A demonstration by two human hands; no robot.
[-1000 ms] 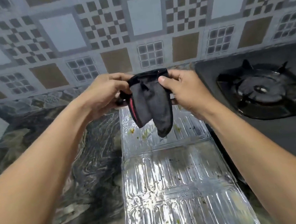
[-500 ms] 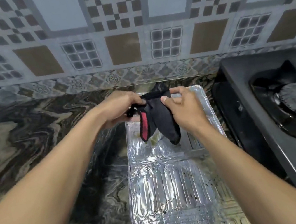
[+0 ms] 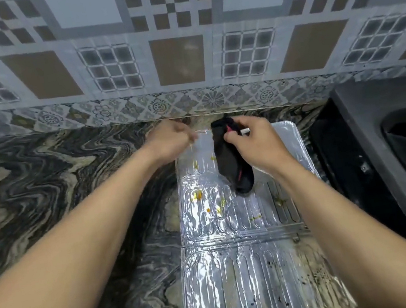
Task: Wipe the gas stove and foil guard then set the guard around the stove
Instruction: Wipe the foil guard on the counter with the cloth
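Marbled countertop [image 3: 45, 205] fills the frame; foil guard [image 3: 243, 267] lies flat at centre, food specks unwiped. Right hand [image 3: 256, 142] pinches a black cloth [image 3: 233, 165] above it; left hand [image 3: 170, 140] blurred, grip unclear. Gas stove [image 3: 392, 150] at right edge, guard not yet set.

Both bare arms stretched forward toward twelve o'clock, left hand [image 3: 171, 140] loosely curled with nothing in it, blurry at the fingers, right hand [image 3: 253, 143] at its three o'clock, fingers pinched shut, palm facing down
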